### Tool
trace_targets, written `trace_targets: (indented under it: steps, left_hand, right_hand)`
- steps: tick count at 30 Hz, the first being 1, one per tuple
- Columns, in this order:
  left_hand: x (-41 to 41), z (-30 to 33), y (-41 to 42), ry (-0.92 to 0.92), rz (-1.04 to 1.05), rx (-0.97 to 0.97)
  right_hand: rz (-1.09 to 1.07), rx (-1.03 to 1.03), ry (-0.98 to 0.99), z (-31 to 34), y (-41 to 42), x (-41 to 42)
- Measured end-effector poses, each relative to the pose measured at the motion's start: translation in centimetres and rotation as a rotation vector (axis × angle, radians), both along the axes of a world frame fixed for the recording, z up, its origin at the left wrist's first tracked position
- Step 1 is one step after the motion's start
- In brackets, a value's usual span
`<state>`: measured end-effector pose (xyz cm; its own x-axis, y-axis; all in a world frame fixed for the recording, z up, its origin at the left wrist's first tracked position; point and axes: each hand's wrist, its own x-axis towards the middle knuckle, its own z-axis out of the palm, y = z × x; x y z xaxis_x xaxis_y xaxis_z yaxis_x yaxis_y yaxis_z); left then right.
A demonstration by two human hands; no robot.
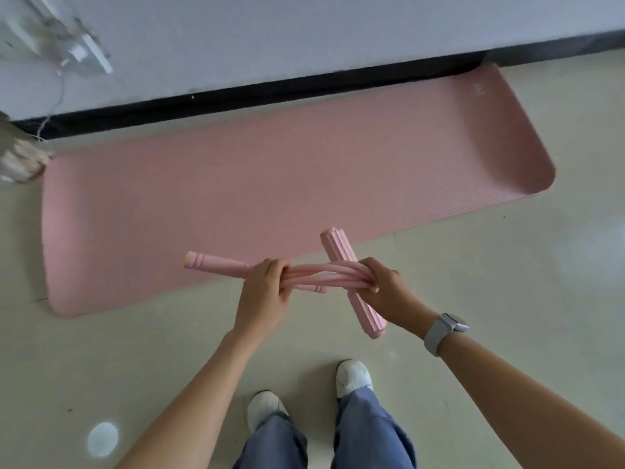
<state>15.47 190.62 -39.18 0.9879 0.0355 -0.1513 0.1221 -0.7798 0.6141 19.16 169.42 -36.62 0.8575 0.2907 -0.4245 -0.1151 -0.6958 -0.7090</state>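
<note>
I hold a pink pull-rope exerciser above the floor. My left hand (265, 292) grips its round foam handle (216, 264), which sticks out to the left. My right hand (384, 286) grips the ribbed foot bar (341, 248), which runs from upper left to lower right. Several pink elastic tubes (324, 275) stretch between the two hands, bunched together. A pink yoga mat (270, 184) lies flat on the floor beyond the hands, its right end curling upward.
A white wall with a black skirting strip (236, 99) runs behind the mat. A pale bundle (20, 160) sits at the mat's left end. My two white shoes (351, 377) stand on the beige floor below the hands. A watch (443, 330) is on my right wrist.
</note>
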Motion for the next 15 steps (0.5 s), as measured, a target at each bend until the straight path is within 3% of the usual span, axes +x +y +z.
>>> trace_targets:
  steps: [6, 9, 15]
  left_hand:
    - [0.4, 14.6, -6.7, -0.035, -0.128, -0.009]
    - [0.5, 19.8, -10.8, 0.032, -0.168, -0.049]
    - [2.1, 26.1, -22.3, 0.116, -0.380, 0.033]
  right_hand:
    - [-0.202, 0.065, 0.033, 15.9, -6.7, -2.7]
    - [-0.308, 0.064, 0.029, 22.6, -11.4, -4.4]
    - [-0.412, -0.076, 0.067, 29.7, -23.9, -7.9]
